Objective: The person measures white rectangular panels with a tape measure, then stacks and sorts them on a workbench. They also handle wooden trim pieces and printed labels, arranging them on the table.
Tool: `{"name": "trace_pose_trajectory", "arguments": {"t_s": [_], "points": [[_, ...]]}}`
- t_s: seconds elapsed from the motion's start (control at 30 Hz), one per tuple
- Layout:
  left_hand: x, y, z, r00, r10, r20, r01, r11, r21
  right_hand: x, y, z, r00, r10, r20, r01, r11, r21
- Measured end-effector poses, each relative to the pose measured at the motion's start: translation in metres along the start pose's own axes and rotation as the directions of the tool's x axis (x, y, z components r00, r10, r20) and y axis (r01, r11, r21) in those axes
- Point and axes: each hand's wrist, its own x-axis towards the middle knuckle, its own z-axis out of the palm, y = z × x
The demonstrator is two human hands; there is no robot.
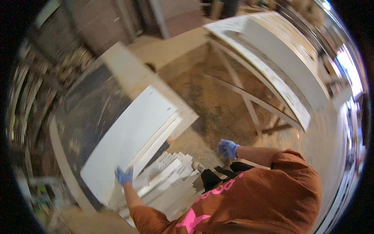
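Note:
My left hand [124, 176], in a blue glove, lies at the near edge of a long white panel [132, 123]. Its fingers are spread and touch or hover just over the panel; which of the two I cannot tell. The panel rests slantwise on a dark-topped table, with another white board [154, 142] along its right side. Out to the right, my blue-gloved right hand [228, 149] hangs in the air above the floor, apart from any object. Its fingers are curled in, with nothing visible in them.
The table [95, 91] has a pale wooden border. Several white boards with small holes [171, 171] are stacked beside it, near my feet. At upper right, a wooden-framed stand [245, 95] bears a large white panel [278, 50]. Shelves of stacked strips [29, 101] line the far left.

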Motion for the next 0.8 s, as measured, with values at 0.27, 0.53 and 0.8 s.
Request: {"name": "trace_pose_trajectory", "arguments": {"t_s": [0.27, 0.53, 0.8], "points": [[-0.062, 0.133, 0.05, 0.961, 0.264, -0.085, -0.263, 0.965, 0.02, -0.093, 0.106, -0.179, 0.83, -0.192, -0.523, 0.284, 0.953, 0.102], [-0.367, 0.497, 0.139, 0.189, 0.98, 0.066, -0.87, 0.198, -0.451, -0.199, 0.261, -0.351, 0.726, -0.203, -0.657, 0.401, 0.901, 0.164], [-0.64, 0.716, 0.177, -0.246, 0.956, 0.161, -0.835, -0.125, -0.535, -0.266, 0.363, -0.512, 0.647, -0.05, -0.761, 0.552, 0.719, 0.422]]}}
